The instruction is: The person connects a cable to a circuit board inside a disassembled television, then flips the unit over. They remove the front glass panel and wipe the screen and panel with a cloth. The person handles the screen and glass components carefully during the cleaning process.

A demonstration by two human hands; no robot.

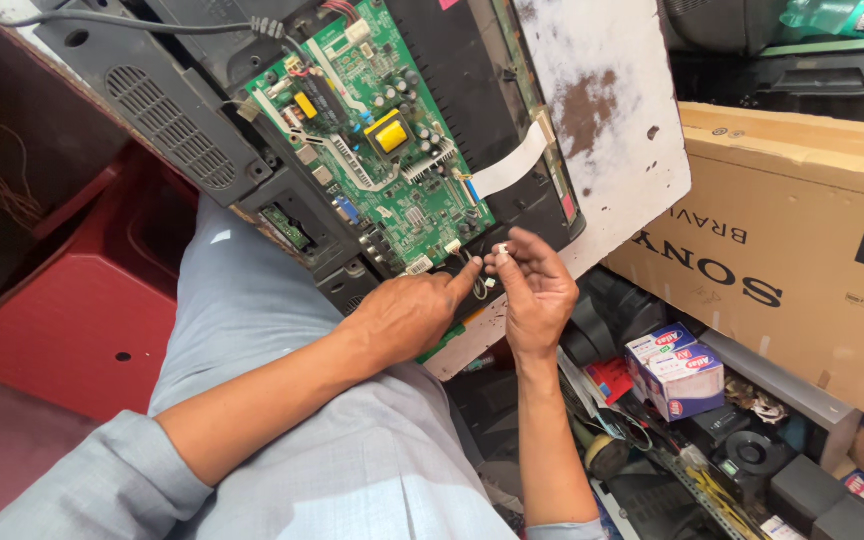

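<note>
A circuit board (372, 140) lies on an opened television back (202, 130) resting across the person's lap. Just below the board's lower edge, the left hand (407, 315) and right hand (532, 290) meet, fingertips touching a small connector (501, 250) between them. A flat ribbon cable (512, 165) lies above the fingers. Small boxes (677, 370) sit right of the right hand, a large cardboard carton (802, 250) behind them.

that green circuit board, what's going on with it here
A person has an opened flat screen set across their lap, its green circuit board exposed. The right hand pinches a small white connector on thin wires between its fingers, just off the board's lower corner. The left hand rests beside it, index finger pointing at the same wires. A white ribbon cable runs off the board's right edge.
</note>
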